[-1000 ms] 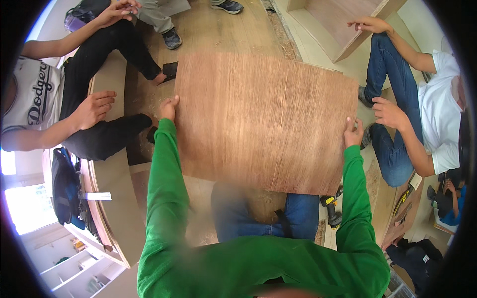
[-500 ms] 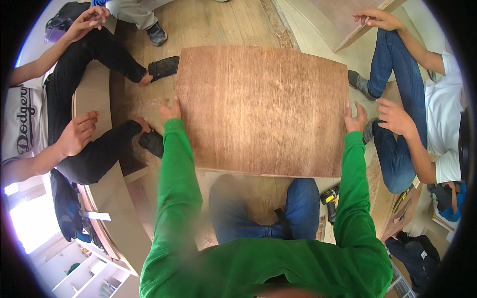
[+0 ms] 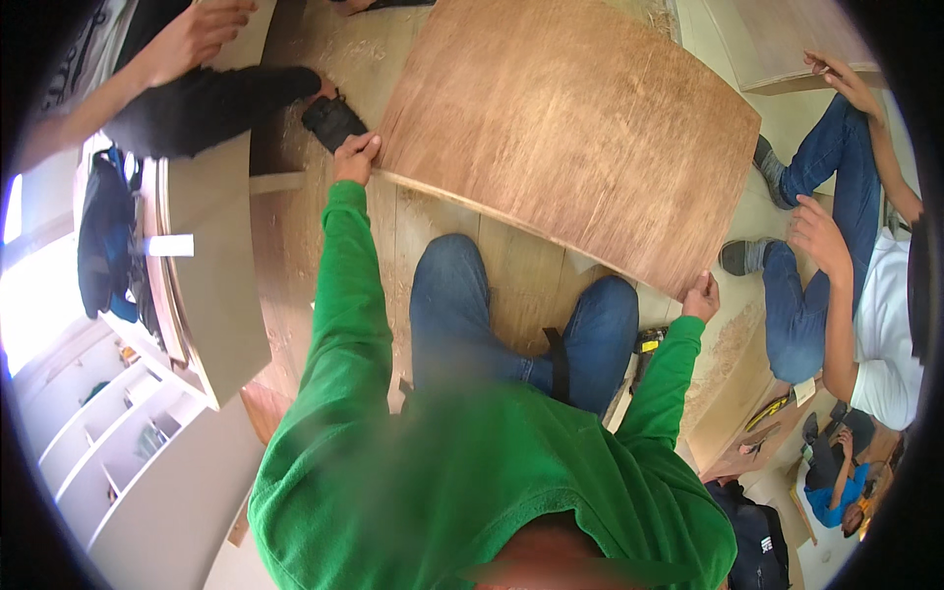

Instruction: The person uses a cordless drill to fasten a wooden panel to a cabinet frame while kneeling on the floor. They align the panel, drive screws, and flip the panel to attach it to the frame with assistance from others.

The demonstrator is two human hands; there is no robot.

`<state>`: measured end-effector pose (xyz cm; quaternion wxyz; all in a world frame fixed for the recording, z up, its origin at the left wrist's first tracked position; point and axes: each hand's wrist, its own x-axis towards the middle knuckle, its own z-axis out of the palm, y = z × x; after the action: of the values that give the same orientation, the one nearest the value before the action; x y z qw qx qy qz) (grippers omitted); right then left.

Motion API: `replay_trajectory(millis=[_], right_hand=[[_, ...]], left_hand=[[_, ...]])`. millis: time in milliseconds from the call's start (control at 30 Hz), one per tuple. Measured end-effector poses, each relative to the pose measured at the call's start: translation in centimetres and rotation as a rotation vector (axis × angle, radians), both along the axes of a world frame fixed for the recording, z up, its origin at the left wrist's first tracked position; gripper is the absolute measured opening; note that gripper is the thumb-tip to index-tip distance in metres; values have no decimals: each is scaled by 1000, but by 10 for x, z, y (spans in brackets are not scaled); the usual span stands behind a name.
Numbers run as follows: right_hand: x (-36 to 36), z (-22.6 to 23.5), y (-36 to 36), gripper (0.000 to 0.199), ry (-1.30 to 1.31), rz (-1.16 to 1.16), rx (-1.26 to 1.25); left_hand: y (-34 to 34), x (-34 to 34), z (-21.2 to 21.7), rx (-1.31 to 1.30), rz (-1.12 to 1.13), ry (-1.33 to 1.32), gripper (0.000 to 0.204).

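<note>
A large brown plywood panel is held out in front of me, above my knees in blue jeans. My left hand grips its near left corner, and my right hand grips its near right corner. Both arms wear green sleeves. The panel tilts, with its right side lower in the picture. Its far edge runs out of view at the top.
A person in black trousers sits at the left by a light wooden board. Another person in blue jeans and a white shirt sits at the right. A yellow and black tool lies on the sawdust-covered floor. White shelves stand lower left.
The panel has swung and come closer, its left side rising and its right side dropping. Both hands kept their grip on the near corners, and the view shifted toward the panel.
</note>
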<state>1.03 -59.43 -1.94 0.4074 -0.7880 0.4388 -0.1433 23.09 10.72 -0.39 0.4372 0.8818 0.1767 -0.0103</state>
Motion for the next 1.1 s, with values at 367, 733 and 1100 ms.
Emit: replay_trajectory(millis=[367, 733, 1100], right_hand=[[-9, 2, 10, 43, -61, 137, -24], [-25, -27, -8, 27, -201, 11, 248], [-37, 8, 3, 24, -3, 90, -44]], left_hand=[[6, -40, 1, 14, 40, -14, 34], [22, -35, -51, -105, 95, -69, 28], [3, -38, -39, -22, 216, -35, 30]])
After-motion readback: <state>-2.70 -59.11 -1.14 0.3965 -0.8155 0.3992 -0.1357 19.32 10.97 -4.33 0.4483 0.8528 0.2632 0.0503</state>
